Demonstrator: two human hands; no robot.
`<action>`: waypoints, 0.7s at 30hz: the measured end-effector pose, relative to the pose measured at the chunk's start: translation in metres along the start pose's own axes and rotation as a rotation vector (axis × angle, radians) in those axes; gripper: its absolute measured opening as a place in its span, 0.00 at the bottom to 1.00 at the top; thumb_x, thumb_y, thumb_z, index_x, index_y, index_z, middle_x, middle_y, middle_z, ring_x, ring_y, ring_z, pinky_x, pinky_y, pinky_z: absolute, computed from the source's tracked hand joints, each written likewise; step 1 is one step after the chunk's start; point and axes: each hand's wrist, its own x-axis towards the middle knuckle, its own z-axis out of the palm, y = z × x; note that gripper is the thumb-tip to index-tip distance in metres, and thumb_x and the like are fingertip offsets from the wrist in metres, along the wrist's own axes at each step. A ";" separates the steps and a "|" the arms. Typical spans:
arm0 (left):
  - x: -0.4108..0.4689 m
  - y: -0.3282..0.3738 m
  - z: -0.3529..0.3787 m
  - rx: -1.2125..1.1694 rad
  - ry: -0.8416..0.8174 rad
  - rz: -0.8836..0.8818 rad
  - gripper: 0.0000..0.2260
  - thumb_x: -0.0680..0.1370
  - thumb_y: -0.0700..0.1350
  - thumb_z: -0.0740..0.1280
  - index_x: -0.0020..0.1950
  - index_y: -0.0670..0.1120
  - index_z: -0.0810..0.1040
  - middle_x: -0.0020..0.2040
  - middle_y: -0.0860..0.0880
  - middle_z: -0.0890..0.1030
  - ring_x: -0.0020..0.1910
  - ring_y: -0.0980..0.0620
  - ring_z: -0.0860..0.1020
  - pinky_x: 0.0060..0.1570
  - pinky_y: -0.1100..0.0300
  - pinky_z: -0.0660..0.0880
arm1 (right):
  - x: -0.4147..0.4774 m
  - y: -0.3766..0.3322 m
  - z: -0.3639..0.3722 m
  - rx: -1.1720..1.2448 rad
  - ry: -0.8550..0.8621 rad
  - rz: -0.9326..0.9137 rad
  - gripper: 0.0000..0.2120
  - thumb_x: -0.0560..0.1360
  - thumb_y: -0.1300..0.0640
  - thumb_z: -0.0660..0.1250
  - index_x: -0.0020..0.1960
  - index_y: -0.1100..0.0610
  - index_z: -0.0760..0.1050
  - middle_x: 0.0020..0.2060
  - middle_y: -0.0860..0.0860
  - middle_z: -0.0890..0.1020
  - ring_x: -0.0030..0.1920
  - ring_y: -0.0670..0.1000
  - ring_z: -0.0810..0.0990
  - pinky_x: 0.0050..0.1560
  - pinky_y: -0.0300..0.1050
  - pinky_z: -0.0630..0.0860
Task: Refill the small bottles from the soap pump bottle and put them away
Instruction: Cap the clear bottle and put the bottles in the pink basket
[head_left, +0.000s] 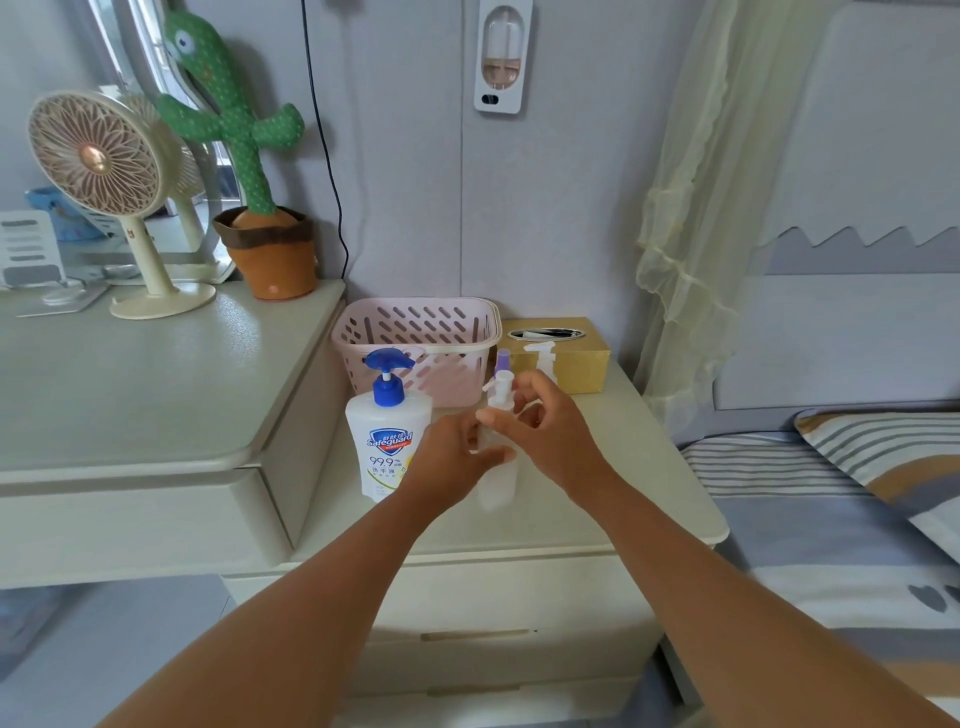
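Note:
A small frosted white bottle (497, 483) with a white pump top stands upright on the nightstand (613, 499). My left hand (457, 457) grips its body. My right hand (545, 431) pinches its collar just under the pump head. The large soap pump bottle (387, 441), clear with a blue pump and a Safeguard label, stands right beside my left hand. Behind my hands stand a small purple-topped bottle (502, 362) and a small white pump bottle (544, 358), both partly hidden.
A pink slotted basket (415, 332) sits at the back of the nightstand, with a gold tissue box (576, 358) to its right. A higher dresser (130, 395) on the left carries a fan and a plush cactus. A bed (831, 519) lies at right.

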 end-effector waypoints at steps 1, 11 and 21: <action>0.001 0.000 -0.001 -0.006 -0.001 -0.008 0.14 0.72 0.48 0.74 0.56 0.49 0.80 0.48 0.51 0.83 0.48 0.53 0.79 0.51 0.59 0.76 | 0.001 0.000 -0.001 -0.017 -0.033 -0.023 0.13 0.71 0.47 0.71 0.54 0.49 0.76 0.42 0.52 0.76 0.37 0.45 0.73 0.40 0.39 0.73; 0.000 0.003 -0.006 -0.003 -0.017 -0.020 0.14 0.73 0.46 0.73 0.57 0.49 0.79 0.48 0.53 0.80 0.47 0.56 0.77 0.45 0.71 0.71 | 0.005 -0.006 -0.007 -0.029 -0.159 -0.042 0.11 0.74 0.49 0.69 0.55 0.50 0.77 0.35 0.53 0.74 0.34 0.45 0.71 0.39 0.41 0.72; -0.002 0.002 -0.008 -0.007 -0.008 -0.014 0.13 0.72 0.45 0.73 0.56 0.50 0.79 0.44 0.58 0.79 0.43 0.61 0.76 0.40 0.76 0.69 | 0.007 -0.008 -0.006 -0.010 -0.185 -0.039 0.07 0.74 0.49 0.69 0.51 0.47 0.77 0.34 0.56 0.74 0.34 0.47 0.71 0.40 0.44 0.71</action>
